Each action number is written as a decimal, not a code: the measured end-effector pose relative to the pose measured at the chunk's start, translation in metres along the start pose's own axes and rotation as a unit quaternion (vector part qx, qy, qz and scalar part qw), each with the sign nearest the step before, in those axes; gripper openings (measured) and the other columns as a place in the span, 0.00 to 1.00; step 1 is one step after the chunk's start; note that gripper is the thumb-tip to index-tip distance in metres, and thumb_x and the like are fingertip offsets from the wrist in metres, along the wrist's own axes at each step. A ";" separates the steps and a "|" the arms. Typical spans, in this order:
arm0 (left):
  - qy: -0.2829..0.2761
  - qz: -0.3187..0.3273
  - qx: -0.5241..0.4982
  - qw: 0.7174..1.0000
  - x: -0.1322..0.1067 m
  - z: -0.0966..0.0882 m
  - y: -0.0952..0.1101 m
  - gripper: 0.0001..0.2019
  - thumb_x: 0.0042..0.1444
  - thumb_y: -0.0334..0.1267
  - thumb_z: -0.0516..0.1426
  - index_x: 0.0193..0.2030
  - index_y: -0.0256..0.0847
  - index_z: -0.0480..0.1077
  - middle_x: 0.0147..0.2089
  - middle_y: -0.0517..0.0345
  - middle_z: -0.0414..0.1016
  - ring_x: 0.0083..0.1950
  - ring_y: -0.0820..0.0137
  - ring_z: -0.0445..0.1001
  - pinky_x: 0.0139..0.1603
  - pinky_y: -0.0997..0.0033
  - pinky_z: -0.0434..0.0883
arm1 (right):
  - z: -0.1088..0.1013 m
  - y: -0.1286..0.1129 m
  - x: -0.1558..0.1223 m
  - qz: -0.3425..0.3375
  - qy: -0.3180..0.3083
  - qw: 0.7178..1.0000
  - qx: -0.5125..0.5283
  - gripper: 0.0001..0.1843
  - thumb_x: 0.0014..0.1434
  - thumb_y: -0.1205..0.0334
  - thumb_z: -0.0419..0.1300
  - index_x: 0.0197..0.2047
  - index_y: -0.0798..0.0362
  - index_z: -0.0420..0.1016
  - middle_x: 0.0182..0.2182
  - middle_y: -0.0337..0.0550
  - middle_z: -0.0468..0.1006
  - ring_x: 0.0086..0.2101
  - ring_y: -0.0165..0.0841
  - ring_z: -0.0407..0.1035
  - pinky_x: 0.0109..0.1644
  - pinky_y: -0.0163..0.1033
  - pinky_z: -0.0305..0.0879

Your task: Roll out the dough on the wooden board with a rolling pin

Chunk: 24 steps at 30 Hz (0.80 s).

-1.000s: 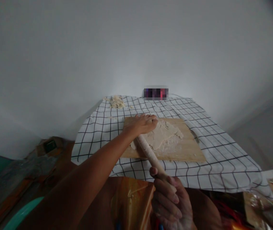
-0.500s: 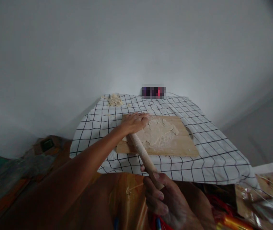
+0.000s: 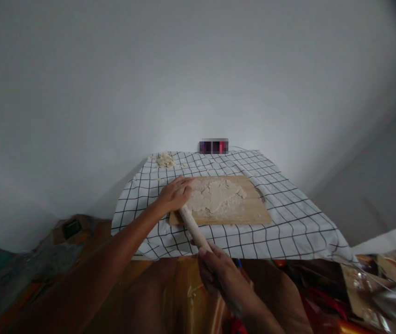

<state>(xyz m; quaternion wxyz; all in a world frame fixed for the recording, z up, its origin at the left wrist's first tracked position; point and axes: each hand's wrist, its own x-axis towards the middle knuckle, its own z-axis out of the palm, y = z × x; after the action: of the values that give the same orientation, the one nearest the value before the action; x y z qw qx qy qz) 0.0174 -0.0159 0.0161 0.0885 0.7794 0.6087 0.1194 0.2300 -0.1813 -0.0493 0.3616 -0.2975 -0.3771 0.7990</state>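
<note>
A wooden rolling pin [image 3: 194,227] lies slanted across the near left corner of a wooden board [image 3: 250,214]. My left hand [image 3: 175,194] presses on its far end at the board's left edge. My right hand [image 3: 220,273] grips its near end, off the table's front edge. A flattened, ragged sheet of pale dough [image 3: 215,195] covers the middle of the board, just right of the pin.
The board sits on a white cloth with a black grid [image 3: 288,222]. A small heap of dough scraps [image 3: 165,160] lies at the cloth's far left corner. A blurred dark object [image 3: 213,146] stands against the white wall. Clutter fills the lower right.
The pin and both my hands have shifted left across the board, from over the dough to its left edge. The view has moved, so the table looks farther and smaller.
</note>
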 end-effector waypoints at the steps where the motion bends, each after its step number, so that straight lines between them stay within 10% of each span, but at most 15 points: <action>1: -0.003 0.000 0.004 1.000 -0.003 -0.001 -0.002 0.31 0.80 0.39 0.42 0.82 0.45 0.72 0.85 0.59 0.71 0.91 0.68 0.58 0.95 0.60 0.45 | -0.001 -0.001 0.000 0.002 0.001 1.000 -0.026 0.35 0.62 0.27 0.75 0.49 0.49 0.74 0.23 0.22 0.60 0.20 0.23 0.47 0.21 0.31 0.45; 6: -0.014 -0.021 0.010 1.000 -0.024 -0.005 -0.013 0.31 0.79 0.39 0.43 0.80 0.45 0.74 0.84 0.57 0.73 0.89 0.66 0.63 0.94 0.59 0.49 | -0.004 -0.007 0.001 -0.043 0.043 0.984 -0.168 0.37 0.66 0.23 0.68 0.56 0.48 0.77 0.27 0.29 0.69 0.24 0.29 0.60 0.28 0.35 0.58; 11: -0.011 -0.043 0.031 0.999 -0.044 -0.005 -0.027 0.31 0.79 0.40 0.44 0.81 0.45 0.73 0.87 0.55 0.68 0.89 0.62 0.62 0.92 0.58 0.56 | 0.001 -0.011 0.001 -0.166 0.109 0.913 -0.357 0.34 0.75 0.29 0.59 0.64 0.49 0.82 0.50 0.51 0.87 0.52 0.47 0.79 0.57 0.48 0.73; 20: -0.008 -0.026 0.071 0.997 -0.029 -0.003 -0.030 0.32 0.81 0.39 0.39 0.80 0.41 0.73 0.85 0.51 0.71 0.90 0.69 0.59 0.94 0.60 0.46 | -0.004 0.004 0.016 -0.151 0.067 0.945 -0.281 0.37 0.75 0.22 0.53 0.41 0.49 0.76 0.30 0.38 0.74 0.34 0.36 0.69 0.40 0.41 0.64; 24: -0.021 -0.028 0.098 0.995 -0.007 -0.004 -0.019 0.32 0.81 0.38 0.40 0.80 0.39 0.74 0.84 0.49 0.72 0.89 0.66 0.62 0.95 0.58 0.45 | 0.000 -0.002 0.012 -0.154 0.130 0.904 -0.377 0.29 0.83 0.36 0.48 0.51 0.48 0.80 0.40 0.44 0.84 0.43 0.40 0.78 0.46 0.41 0.70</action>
<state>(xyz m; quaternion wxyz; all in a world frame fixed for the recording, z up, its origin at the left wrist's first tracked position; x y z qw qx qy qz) -0.0026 -0.0185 0.0139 0.0282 0.7692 0.6371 0.0403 0.2239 -0.1713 -0.0502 0.3870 -0.4508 -0.6411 0.4858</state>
